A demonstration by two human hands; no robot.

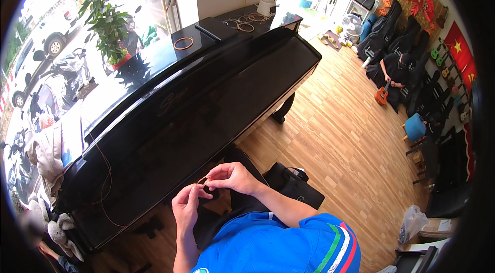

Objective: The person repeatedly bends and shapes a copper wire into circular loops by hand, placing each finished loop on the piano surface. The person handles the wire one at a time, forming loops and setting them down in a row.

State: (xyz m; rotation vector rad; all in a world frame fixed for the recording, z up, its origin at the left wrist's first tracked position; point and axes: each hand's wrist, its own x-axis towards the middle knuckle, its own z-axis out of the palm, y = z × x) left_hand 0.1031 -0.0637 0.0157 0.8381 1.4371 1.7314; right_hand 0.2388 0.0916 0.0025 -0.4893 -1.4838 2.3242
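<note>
From above, the left hand and right hand meet in front of the black piano, fingertips of both pinching a thin coppery wire (too small to tell more) between them.

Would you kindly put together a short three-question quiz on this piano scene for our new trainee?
1. True or false: both hands, left hand and right hand, meet at a thin coppery wire.
2. What lies on the black piano lid near the potted plant?
A. a coiled wire ring
B. a hammer
C. a cup
3. Fill in: the seated person across the room holds a small orange ____.

Key: 1 true; 2 A; 3 stringed instrument.
</note>
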